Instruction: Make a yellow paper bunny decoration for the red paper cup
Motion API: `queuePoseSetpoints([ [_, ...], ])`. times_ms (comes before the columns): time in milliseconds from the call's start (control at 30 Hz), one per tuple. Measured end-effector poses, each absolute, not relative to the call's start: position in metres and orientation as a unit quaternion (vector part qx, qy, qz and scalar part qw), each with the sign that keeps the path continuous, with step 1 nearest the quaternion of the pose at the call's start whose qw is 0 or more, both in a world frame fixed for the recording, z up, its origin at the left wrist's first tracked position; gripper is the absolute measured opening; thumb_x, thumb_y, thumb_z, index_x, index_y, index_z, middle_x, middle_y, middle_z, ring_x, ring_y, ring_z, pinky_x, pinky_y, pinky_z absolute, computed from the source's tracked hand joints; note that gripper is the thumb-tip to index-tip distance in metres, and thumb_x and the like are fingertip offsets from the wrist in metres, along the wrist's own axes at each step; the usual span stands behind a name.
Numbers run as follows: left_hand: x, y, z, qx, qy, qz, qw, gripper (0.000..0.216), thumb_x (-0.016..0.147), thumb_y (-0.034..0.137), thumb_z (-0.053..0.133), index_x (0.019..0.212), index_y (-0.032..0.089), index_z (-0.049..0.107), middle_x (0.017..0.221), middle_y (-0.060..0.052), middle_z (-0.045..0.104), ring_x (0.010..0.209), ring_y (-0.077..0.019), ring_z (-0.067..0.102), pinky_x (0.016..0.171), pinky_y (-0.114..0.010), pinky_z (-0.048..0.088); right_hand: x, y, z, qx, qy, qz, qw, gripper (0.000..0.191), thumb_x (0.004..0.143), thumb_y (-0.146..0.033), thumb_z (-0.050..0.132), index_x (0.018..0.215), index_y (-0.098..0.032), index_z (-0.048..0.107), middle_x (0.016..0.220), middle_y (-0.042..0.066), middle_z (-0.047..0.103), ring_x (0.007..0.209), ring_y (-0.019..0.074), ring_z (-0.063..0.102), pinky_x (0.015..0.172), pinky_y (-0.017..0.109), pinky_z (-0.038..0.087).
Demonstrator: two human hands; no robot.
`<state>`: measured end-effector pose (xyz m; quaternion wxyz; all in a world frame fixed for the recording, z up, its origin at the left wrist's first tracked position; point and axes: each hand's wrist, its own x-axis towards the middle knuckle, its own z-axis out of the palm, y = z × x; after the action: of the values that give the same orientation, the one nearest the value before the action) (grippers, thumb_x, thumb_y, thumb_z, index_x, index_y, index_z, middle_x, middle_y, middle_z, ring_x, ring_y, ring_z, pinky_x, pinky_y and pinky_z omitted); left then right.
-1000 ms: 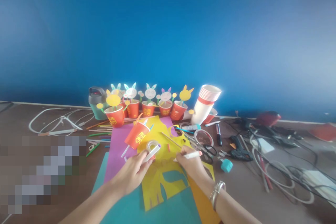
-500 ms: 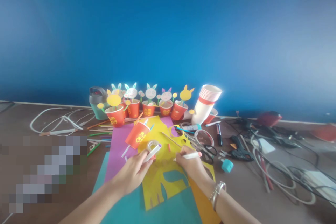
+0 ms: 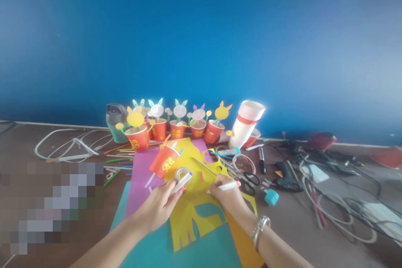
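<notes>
My left hand (image 3: 160, 205) is closed on a white tape dispenser (image 3: 181, 177) with a clear tape roll, held over the yellow paper (image 3: 191, 213). My right hand (image 3: 228, 196) grips a white pen (image 3: 226, 186) with a pink end, its tip pointing at the yellow paper between the hands. The yellow sheet has shapes cut out of it and lies on purple paper (image 3: 141, 180), teal paper (image 3: 201, 251) and orange paper (image 3: 245, 243). A tipped red paper cup (image 3: 163, 161) lies just beyond my left hand.
A row of red cups with paper bunny faces (image 3: 176, 123) stands at the blue wall, beside a stack of white cups (image 3: 246, 123) and a green jug (image 3: 115, 121). Scissors (image 3: 246, 178), a marker (image 3: 261, 160), a glue gun (image 3: 285, 178) and cables (image 3: 333, 205) lie right; coloured sticks (image 3: 119, 155) lie left.
</notes>
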<state>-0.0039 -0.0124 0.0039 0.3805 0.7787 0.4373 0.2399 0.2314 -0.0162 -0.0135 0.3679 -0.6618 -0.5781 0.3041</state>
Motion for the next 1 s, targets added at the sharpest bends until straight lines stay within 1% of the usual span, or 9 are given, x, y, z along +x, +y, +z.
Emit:
queuePoseSetpoints([
  [100, -0.0038, -0.0121, 0.0035, 0.780, 0.440, 0.239, 0.374, 0.026, 0.097, 0.042, 0.035, 0.102, 0.023, 0.052, 0.089, -0.004, 0.070, 0.081, -0.0199, 0.067, 0.068, -0.027, 0.048, 0.2316, -0.0159, -0.0143, -0.665, -0.574, 0.296, 0.376, 0.017, 0.063, -0.024, 0.052, 0.055, -0.022, 0.038, 0.049, -0.008, 0.034, 0.049, 0.0096, 0.031, 0.044, 0.022, 0.024],
  [200, -0.0041, -0.0118, 0.0024, 0.781, 0.439, 0.241, 0.374, 0.025, 0.097, 0.042, 0.035, 0.101, 0.023, 0.052, 0.091, -0.004, 0.071, 0.085, -0.0205, 0.068, 0.070, -0.027, 0.049, 0.2320, -0.0158, -0.0141, -0.668, -0.569, 0.293, 0.380, 0.015, 0.062, -0.023, 0.050, 0.054, -0.022, 0.038, 0.049, -0.008, 0.034, 0.048, 0.0094, 0.030, 0.044, 0.022, 0.023],
  [300, -0.0044, -0.0117, 0.0018, 0.780, 0.437, 0.244, 0.376, 0.024, 0.097, 0.041, 0.036, 0.102, 0.023, 0.052, 0.096, -0.005, 0.071, 0.091, -0.0212, 0.067, 0.074, -0.028, 0.049, 0.2323, -0.0163, -0.0110, -0.670, -0.552, 0.300, 0.395, 0.017, 0.061, -0.023, 0.050, 0.053, -0.023, 0.035, 0.048, -0.008, 0.035, 0.048, 0.0097, 0.031, 0.044, 0.023, 0.024],
  [400, -0.0045, -0.0121, 0.0017, 0.774, 0.444, 0.240, 0.383, 0.024, 0.096, 0.040, 0.037, 0.102, 0.023, 0.052, 0.095, -0.005, 0.072, 0.090, -0.0216, 0.068, 0.073, -0.028, 0.049, 0.2325, -0.0172, -0.0074, -0.677, -0.533, 0.291, 0.415, 0.021, 0.062, -0.026, 0.049, 0.052, -0.024, 0.030, 0.047, -0.008, 0.032, 0.049, 0.0101, 0.031, 0.046, 0.023, 0.026],
  [467, -0.0044, -0.0125, 0.0021, 0.772, 0.448, 0.237, 0.382, 0.025, 0.096, 0.041, 0.037, 0.103, 0.022, 0.052, 0.095, -0.005, 0.072, 0.087, -0.0213, 0.068, 0.070, -0.028, 0.049, 0.2323, -0.0177, -0.0063, -0.679, -0.537, 0.288, 0.410, 0.021, 0.063, -0.028, 0.049, 0.053, -0.024, 0.031, 0.047, -0.008, 0.031, 0.049, 0.0101, 0.030, 0.046, 0.024, 0.026],
  [667, -0.0037, -0.0130, 0.0040, 0.777, 0.449, 0.238, 0.371, 0.029, 0.097, 0.041, 0.035, 0.111, 0.022, 0.053, 0.093, -0.005, 0.072, 0.080, -0.0201, 0.068, 0.067, -0.027, 0.050, 0.2321, -0.0184, -0.0088, -0.672, -0.560, 0.289, 0.389, 0.018, 0.065, -0.028, 0.050, 0.055, -0.023, 0.036, 0.047, -0.008, 0.035, 0.048, 0.0101, 0.032, 0.046, 0.024, 0.026],
  [800, -0.0038, -0.0124, 0.0038, 0.779, 0.439, 0.247, 0.373, 0.029, 0.097, 0.039, 0.036, 0.113, 0.022, 0.053, 0.093, -0.006, 0.072, 0.084, -0.0212, 0.068, 0.069, -0.028, 0.050, 0.2325, -0.0183, -0.0108, -0.668, -0.564, 0.296, 0.385, 0.019, 0.066, -0.028, 0.051, 0.056, -0.023, 0.036, 0.047, -0.008, 0.036, 0.047, 0.0099, 0.032, 0.045, 0.023, 0.025],
  [1000, -0.0042, -0.0125, 0.0039, 0.779, 0.444, 0.233, 0.377, 0.028, 0.097, 0.040, 0.035, 0.110, 0.022, 0.052, 0.098, -0.006, 0.072, 0.091, -0.0222, 0.068, 0.075, -0.030, 0.050, 0.2323, -0.0181, -0.0095, -0.666, -0.571, 0.294, 0.378, 0.022, 0.067, -0.030, 0.051, 0.055, -0.023, 0.034, 0.048, -0.007, 0.035, 0.049, 0.0101, 0.033, 0.045, 0.023, 0.025],
])
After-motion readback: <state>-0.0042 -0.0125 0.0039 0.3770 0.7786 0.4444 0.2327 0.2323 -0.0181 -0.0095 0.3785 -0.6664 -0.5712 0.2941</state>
